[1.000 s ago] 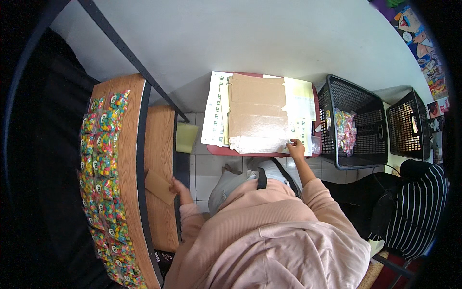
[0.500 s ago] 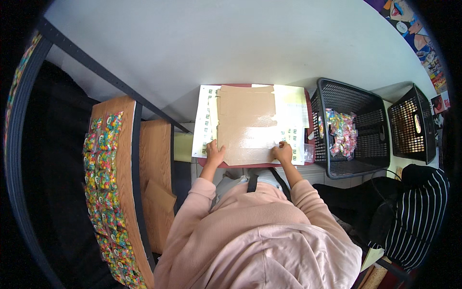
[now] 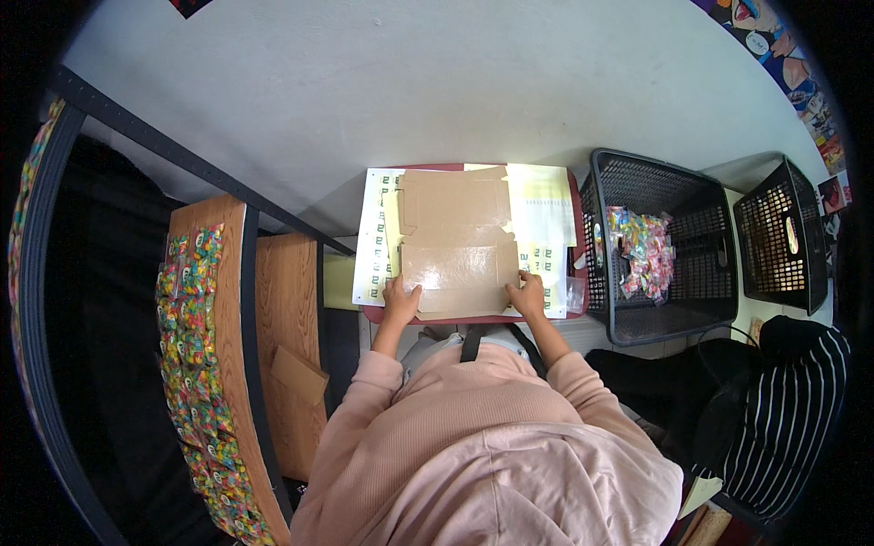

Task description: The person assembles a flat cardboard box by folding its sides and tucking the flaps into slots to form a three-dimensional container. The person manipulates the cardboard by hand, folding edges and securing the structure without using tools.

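A brown cardboard box blank with fold lines and cut flaps lies in front of me, its near panel shiny. My left hand grips its lower left edge, thumb over the card. At the lower right edge, my right hand pinches the card with the thumb on top; some fingertips are hidden. Under the blank are white printed sheets and pale yellow sheets, spread over a red tabletop.
On the right stands a black plastic crate holding small wrapped candies; a smaller black basket is beyond it. At left, a wooden shelf bears rows of colourful candy bags. A folded cardboard piece lies on a lower wooden shelf.
The blank's near panel has shifted and now sits at a slight angle to the far part along the crease. My right hand has closed in on its right edge. The whole view has shifted slightly.
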Available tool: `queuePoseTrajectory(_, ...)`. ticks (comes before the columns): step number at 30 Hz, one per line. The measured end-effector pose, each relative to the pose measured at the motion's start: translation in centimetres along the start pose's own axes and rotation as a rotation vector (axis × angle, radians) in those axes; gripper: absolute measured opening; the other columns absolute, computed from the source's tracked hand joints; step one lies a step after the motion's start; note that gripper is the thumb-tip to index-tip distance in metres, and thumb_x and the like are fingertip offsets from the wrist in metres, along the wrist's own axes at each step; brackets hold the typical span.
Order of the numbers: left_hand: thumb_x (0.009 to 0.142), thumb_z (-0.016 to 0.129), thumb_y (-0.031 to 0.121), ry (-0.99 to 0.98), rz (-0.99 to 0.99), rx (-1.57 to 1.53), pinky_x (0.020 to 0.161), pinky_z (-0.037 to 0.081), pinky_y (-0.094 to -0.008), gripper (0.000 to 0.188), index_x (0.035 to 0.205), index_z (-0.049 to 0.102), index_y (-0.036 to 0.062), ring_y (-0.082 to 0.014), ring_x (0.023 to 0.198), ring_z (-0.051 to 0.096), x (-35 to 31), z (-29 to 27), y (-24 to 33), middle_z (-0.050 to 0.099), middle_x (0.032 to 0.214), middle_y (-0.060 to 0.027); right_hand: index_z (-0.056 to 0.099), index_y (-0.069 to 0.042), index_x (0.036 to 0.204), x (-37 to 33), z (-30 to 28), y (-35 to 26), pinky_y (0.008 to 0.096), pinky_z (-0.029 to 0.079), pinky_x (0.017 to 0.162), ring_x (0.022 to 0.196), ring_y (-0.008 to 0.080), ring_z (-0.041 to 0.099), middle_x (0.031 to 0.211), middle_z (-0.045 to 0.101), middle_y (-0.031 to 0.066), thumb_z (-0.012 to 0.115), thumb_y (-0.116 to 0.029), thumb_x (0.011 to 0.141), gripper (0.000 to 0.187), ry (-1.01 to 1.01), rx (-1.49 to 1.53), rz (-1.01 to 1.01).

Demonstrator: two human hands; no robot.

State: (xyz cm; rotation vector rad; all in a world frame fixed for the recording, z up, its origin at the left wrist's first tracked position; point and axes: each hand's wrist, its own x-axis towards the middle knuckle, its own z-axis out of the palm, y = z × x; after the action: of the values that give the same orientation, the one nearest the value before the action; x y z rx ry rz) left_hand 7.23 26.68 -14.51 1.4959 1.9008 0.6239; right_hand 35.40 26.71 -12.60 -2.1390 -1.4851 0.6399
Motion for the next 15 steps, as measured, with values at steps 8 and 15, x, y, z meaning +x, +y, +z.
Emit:
queuePoseTrajectory(8,0.085,0.052,0.029,-0.232,-0.388,-1.286,0.072,0.044,-0.0278,0.025,0.095,0.047,0.0065,-0.0127,0.083,0.052,0.3,-2.9,5.5,0.053,0.089,-0.0025,0.045,-0.004,0.078,1.3,-2.9,-2.1,0.0272,0.043,0.060,0.068,0.0107,0.050,0.078,0.049,0.0033,0.055,-0.007,0.068,0.014,-0.297,0.619,0.177)
queuePoseTrajectory(15,0.080,0.053,0.008,-0.306,-0.412,-1.099,0.083,0.043,-0.0336,0.042,0.118,0.037,-0.0008,-0.0223,0.103,0.049,0.6,-1.6,4.6,0.048,0.112,-0.0132,0.043,-0.004,0.086,2.9,-1.7,0.1,0.0254,0.043,0.063,0.070,0.0119,0.050,0.080,0.050,0.0040,0.055,-0.003,0.069,0.020,-0.287,0.772,0.088)
